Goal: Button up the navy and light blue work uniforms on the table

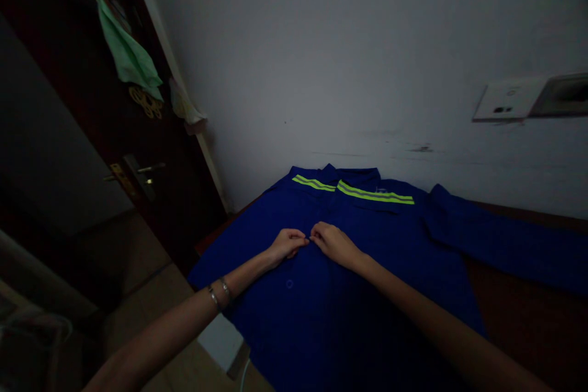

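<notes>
A blue work jacket (376, 239) with yellow-green reflective strips across the chest lies spread out, collar toward the wall. Over its front opening, my left hand (288, 244) pinches the fabric edge, thumb and fingertips together. Close beside it, almost fingertip to fingertip, my right hand (331, 240) pinches the jacket's front too. Whether a button is between the fingertips is too dark and small to make out. Lower on the front, below my left hand, a round button (289, 284) shows. Two bracelets circle my left wrist.
Under the jacket is a dark reddish table (519, 318), its back against a white wall. A wall socket (508, 101) is at the right. To the left stands an open dark door (160, 208) with a green cloth (126, 52) hanging on it. A white box-like object (220, 340) is below the table edge.
</notes>
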Action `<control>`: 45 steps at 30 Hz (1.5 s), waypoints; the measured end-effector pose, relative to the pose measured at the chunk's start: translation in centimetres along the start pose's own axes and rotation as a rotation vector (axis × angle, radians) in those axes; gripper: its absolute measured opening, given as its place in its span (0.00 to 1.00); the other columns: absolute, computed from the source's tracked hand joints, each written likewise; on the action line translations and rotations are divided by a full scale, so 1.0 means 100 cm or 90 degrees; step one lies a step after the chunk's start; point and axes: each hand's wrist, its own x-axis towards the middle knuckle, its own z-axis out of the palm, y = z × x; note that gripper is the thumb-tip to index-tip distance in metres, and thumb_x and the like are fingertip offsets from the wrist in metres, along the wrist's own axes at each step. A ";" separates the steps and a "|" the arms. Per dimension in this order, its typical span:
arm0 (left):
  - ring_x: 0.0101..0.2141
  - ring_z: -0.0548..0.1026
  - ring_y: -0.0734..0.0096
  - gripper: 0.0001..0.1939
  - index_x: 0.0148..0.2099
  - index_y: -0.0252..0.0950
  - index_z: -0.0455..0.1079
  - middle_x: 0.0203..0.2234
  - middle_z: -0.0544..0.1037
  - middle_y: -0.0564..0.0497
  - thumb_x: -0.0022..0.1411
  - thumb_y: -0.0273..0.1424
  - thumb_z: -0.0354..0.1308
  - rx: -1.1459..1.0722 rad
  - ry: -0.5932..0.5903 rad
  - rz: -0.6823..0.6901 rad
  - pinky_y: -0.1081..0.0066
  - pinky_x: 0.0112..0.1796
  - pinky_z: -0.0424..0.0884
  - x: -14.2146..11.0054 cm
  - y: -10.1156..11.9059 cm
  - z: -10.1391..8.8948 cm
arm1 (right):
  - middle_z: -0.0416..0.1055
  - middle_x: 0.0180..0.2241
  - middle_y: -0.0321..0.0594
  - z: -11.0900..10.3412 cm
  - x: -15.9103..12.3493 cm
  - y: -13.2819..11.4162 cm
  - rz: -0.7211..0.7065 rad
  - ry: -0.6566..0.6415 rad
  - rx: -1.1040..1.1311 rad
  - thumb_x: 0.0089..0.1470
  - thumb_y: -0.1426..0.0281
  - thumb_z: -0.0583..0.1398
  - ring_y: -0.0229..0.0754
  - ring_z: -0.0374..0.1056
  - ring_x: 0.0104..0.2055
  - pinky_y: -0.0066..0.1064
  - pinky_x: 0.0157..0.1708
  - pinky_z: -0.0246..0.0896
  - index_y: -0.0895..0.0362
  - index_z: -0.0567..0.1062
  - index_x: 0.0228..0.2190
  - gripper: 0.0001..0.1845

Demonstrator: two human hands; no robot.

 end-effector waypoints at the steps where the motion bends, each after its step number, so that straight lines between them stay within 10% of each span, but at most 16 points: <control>1: 0.09 0.54 0.84 0.12 0.29 0.32 0.65 0.08 0.59 0.62 0.45 0.36 0.59 -0.001 0.004 0.000 0.79 0.13 0.45 -0.001 0.001 0.001 | 0.69 0.30 0.39 0.001 0.001 0.002 0.017 0.004 0.053 0.53 0.70 0.53 0.36 0.67 0.31 0.24 0.29 0.58 0.58 0.70 0.30 0.07; 14: 0.16 0.58 0.82 0.13 0.35 0.29 0.72 0.16 0.67 0.55 0.51 0.32 0.52 0.123 0.092 0.099 0.78 0.20 0.54 -0.021 0.000 0.013 | 0.70 0.20 0.41 0.002 0.009 -0.004 0.302 -0.002 0.395 0.46 0.59 0.59 0.34 0.66 0.17 0.19 0.10 0.57 0.64 0.74 0.25 0.18; 23: 0.25 0.64 0.77 0.12 0.35 0.34 0.73 0.23 0.69 0.52 0.58 0.30 0.48 0.428 0.050 0.324 0.77 0.28 0.57 -0.038 0.006 0.023 | 0.69 0.16 0.38 0.009 0.010 0.001 0.343 0.000 0.420 0.42 0.67 0.62 0.35 0.67 0.17 0.20 0.13 0.61 0.63 0.72 0.21 0.10; 45: 0.27 0.65 0.76 0.06 0.30 0.34 0.73 0.25 0.70 0.52 0.51 0.26 0.54 0.376 0.101 0.295 0.77 0.29 0.60 -0.013 0.003 0.004 | 0.70 0.18 0.38 0.010 0.008 0.004 0.294 0.013 0.438 0.43 0.74 0.58 0.36 0.69 0.22 0.18 0.14 0.63 0.63 0.74 0.23 0.05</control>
